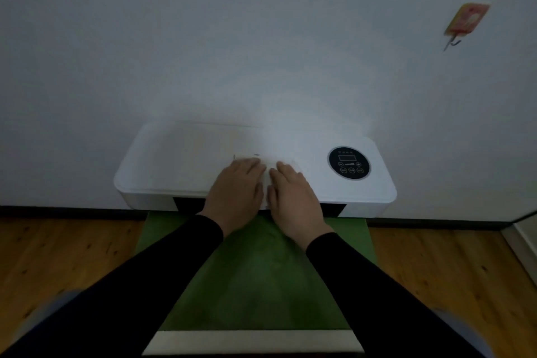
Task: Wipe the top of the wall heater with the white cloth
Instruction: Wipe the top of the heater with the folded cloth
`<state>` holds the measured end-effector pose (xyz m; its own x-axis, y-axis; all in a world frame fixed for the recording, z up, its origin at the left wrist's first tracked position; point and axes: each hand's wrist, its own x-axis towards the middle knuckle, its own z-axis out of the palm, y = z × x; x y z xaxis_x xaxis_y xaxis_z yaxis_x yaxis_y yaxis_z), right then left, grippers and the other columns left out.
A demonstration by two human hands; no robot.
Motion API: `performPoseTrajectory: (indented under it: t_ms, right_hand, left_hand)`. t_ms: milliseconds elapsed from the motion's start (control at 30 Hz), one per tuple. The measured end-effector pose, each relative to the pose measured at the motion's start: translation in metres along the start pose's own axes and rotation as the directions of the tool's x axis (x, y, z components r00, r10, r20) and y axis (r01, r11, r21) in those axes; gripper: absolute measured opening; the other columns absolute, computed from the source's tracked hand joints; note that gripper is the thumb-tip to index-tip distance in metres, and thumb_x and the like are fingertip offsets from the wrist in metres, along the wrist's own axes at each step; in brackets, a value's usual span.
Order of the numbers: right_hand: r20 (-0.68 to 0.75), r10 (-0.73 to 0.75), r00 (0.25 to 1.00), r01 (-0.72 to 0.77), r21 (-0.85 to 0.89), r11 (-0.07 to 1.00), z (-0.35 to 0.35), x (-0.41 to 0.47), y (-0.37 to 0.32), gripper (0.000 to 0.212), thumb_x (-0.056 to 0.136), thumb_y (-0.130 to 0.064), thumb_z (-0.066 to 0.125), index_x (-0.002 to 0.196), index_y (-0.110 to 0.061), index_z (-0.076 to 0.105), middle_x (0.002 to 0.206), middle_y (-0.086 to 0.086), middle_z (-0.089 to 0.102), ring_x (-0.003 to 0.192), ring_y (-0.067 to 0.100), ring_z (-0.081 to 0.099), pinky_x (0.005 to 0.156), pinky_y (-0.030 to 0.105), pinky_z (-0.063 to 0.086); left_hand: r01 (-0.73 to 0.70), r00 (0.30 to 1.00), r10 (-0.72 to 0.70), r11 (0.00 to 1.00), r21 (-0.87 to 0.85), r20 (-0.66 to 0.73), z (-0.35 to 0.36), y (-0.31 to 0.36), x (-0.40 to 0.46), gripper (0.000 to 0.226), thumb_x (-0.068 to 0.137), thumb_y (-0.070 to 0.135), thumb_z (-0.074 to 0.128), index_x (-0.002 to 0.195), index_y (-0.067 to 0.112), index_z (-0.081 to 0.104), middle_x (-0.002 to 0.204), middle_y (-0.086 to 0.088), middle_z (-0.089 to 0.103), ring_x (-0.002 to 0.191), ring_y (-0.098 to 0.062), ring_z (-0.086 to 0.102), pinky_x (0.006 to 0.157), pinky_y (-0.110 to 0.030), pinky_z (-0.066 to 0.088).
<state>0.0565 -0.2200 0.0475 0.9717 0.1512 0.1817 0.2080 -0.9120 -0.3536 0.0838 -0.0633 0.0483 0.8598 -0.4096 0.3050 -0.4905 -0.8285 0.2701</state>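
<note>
Your left hand point(236, 187) and right hand point(293, 197) lie flat, fingers straight and pressing down side by side on the white cloth point(268, 167); neither curls round it. The cloth sits on top of the wall heater point(180, 160), near the middle and toward its front edge, and only a strip of it shows past your fingertips.

From the cloth, bare heater top runs wide toward 9 o'clock as far as the rounded left corner. Toward 3 o'clock there is less room: the round black control panel point(349, 163) lies there, apart from your right hand. At 12 o'clock the top meets the wall point(261, 38). At 6 o'clock the front edge drops off above a green mat point(255, 276) on the wooden floor point(58, 256).

The panel's display and button marks are too small to read. A red and yellow hook tag point(466, 19) hangs on the wall at 2 o'clock; its print is blurred.
</note>
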Motion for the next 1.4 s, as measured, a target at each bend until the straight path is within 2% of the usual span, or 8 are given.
performPoseTrajectory:
  t_ms: [67, 133, 233, 367, 567, 733, 967, 1400]
  right_hand:
    - [0.039, 0.023, 0.999, -0.022, -0.019, 1.0, 0.004, 0.001, -0.002, 0.05, 0.104, -0.027, 0.035, 0.151, -0.011, 0.036, 0.161, 0.013, 0.028, 0.15, 0.025, 0.023, 0.123, 0.041, 0.016]
    - [0.068, 0.044, 0.997, -0.042, -0.034, 0.999, 0.005, 0.005, -0.002, 0.052, 0.105, -0.027, 0.031, 0.155, -0.013, 0.027, 0.164, 0.012, 0.02, 0.152, 0.024, 0.016, 0.125, 0.038, 0.009]
    - [0.096, 0.055, 0.994, -0.05, -0.056, 0.997, 0.006, 0.013, -0.001, 0.054, 0.105, -0.024, 0.029, 0.157, -0.014, 0.021, 0.165, 0.011, 0.013, 0.153, 0.024, 0.01, 0.124, 0.037, 0.005]
    - [0.126, 0.057, 0.99, -0.046, -0.088, 0.995, 0.008, 0.026, 0.004, 0.057, 0.102, -0.02, 0.031, 0.157, -0.012, 0.016, 0.166, 0.013, 0.008, 0.153, 0.025, 0.006, 0.125, 0.038, 0.005]
    - [0.148, 0.063, 0.987, -0.051, -0.082, 0.995, 0.011, 0.048, 0.01, 0.059, 0.102, -0.021, 0.032, 0.158, -0.013, 0.012, 0.166, 0.012, 0.004, 0.154, 0.025, 0.003, 0.123, 0.037, 0.002]
    - [0.137, 0.071, 0.988, -0.063, -0.062, 0.996, 0.013, 0.069, 0.017, 0.057, 0.103, -0.023, 0.029, 0.158, -0.014, 0.014, 0.166, 0.011, 0.005, 0.154, 0.024, 0.002, 0.123, 0.037, 0.001]
    - [0.133, 0.065, 0.989, -0.059, -0.044, 0.997, 0.014, 0.095, 0.024, 0.057, 0.103, -0.025, 0.027, 0.157, -0.013, 0.016, 0.166, 0.012, 0.007, 0.154, 0.026, 0.004, 0.124, 0.039, 0.002]
    - [0.17, 0.047, 0.984, -0.045, -0.014, 0.999, 0.007, 0.108, 0.03, 0.056, 0.101, -0.025, 0.033, 0.154, -0.013, 0.025, 0.165, 0.014, 0.014, 0.153, 0.028, 0.01, 0.123, 0.04, 0.009]
  left_hand:
    - [0.009, 0.992, -0.015, 0.999, 0.049, 0.124, 0.008, 0.006, -0.001, 0.056, 0.099, 0.034, 0.026, 0.143, 0.004, 0.044, 0.151, -0.017, 0.042, 0.14, -0.029, 0.038, 0.118, -0.04, 0.027]
    - [0.04, 0.976, -0.059, 0.995, 0.094, 0.211, 0.012, 0.009, 0.002, 0.069, 0.096, 0.039, 0.005, 0.152, 0.006, 0.028, 0.16, -0.014, 0.025, 0.149, -0.026, 0.021, 0.123, -0.038, 0.012]
    - [0.067, 0.964, -0.094, 0.991, 0.117, 0.249, 0.015, 0.008, 0.01, 0.08, 0.088, 0.043, -0.009, 0.156, 0.009, 0.016, 0.164, -0.01, 0.013, 0.151, -0.024, 0.011, 0.123, -0.037, 0.005]
    - [0.076, 0.955, -0.108, 0.99, 0.122, 0.278, 0.018, 0.003, 0.022, 0.069, 0.094, 0.038, 0.002, 0.156, 0.01, 0.01, 0.165, -0.009, 0.006, 0.152, -0.023, 0.004, 0.123, -0.038, 0.003]
    - [0.1, 0.946, -0.132, 0.988, 0.12, 0.295, 0.025, -0.005, 0.043, 0.062, 0.1, 0.036, 0.007, 0.157, 0.011, 0.005, 0.165, -0.008, -0.003, 0.152, -0.021, -0.004, 0.123, -0.038, 0.0]
    - [0.103, 0.951, -0.134, 0.987, 0.121, 0.278, 0.029, -0.013, 0.062, 0.079, 0.086, 0.042, -0.009, 0.157, 0.011, 0.006, 0.165, -0.007, -0.002, 0.152, -0.021, -0.003, 0.123, -0.037, -0.001]
    - [0.122, 0.95, -0.156, 0.983, 0.139, 0.269, 0.031, -0.021, 0.088, 0.058, 0.104, 0.031, 0.017, 0.157, 0.011, 0.006, 0.165, -0.007, -0.002, 0.152, -0.022, -0.003, 0.123, -0.037, -0.001]
    - [0.131, 0.936, -0.173, 0.98, 0.151, 0.308, 0.022, -0.019, 0.095, 0.058, 0.104, 0.03, 0.02, 0.157, 0.009, 0.006, 0.165, -0.009, -0.002, 0.152, -0.024, -0.003, 0.121, -0.037, -0.003]
